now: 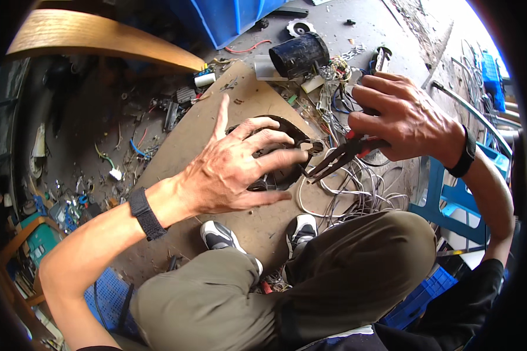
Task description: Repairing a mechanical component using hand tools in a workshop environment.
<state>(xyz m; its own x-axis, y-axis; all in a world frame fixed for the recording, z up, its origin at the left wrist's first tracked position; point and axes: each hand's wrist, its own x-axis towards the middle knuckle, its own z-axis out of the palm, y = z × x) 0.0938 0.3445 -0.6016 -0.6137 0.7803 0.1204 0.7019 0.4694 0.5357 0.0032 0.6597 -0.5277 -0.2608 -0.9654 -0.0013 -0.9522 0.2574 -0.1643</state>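
Note:
My left hand [228,164] reaches over a dark, round, hollow part [282,177], its fingers spread across the top. Much of that part is hidden beneath the hand, so its kind is unclear. It rests on a brown board [187,137] on the floor in front of my shoes. In my right hand [401,120] is a pair of long-nosed pliers [339,159] with red and black handles. The pliers' jaws point down and left, with their tips close to the round part's right edge. Whether the tips grip anything is too small to tell.
A tangle of pale cables [357,193] lies right of the board. Beyond it are a black cylinder [301,55] and a blue bin [225,17]. A curved wooden piece [99,35] spans the upper left. Scraps litter the left floor; a blue plastic stool [436,193] stands at right.

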